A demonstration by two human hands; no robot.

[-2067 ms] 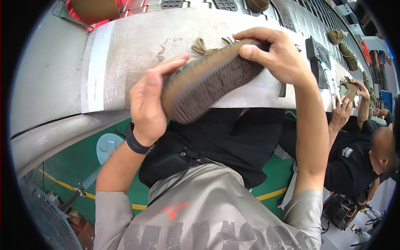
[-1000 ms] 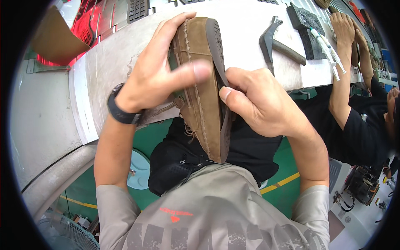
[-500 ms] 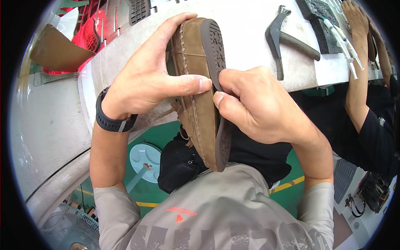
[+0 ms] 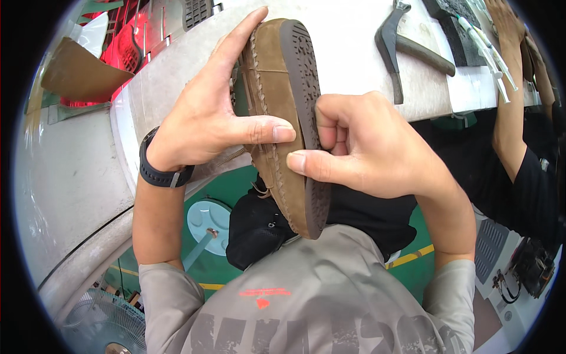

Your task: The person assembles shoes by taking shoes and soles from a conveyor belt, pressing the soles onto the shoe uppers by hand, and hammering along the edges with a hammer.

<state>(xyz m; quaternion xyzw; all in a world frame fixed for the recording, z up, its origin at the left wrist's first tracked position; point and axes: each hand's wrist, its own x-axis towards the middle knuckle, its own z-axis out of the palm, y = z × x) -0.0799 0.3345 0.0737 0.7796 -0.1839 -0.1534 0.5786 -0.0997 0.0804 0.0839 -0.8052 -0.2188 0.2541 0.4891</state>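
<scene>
A brown suede moccasin shoe with a stitched seam and a dark studded sole is held on its side in front of me, its toe pointing down toward my body. My left hand grips it from the left, thumb across the upper and the other fingers hidden behind or inside the opening. On the right, my right hand pinches the shoe's edge midway along. Its thumb lies on the upper by the sole's rim, while its curled fingers press against the studded bottom.
A hammer with a dark handle lies on the pale worktable. Syringes rest by black foam blocks near a co-worker's arm. At left are a red-lit rack and a brown sheet; below stands a blue stool.
My right thumb has slid lower and onto the upper, and the right fingers have opened somewhat away from the thumb. My left thumb has shifted slightly down. The shoe stays nearly in place.
</scene>
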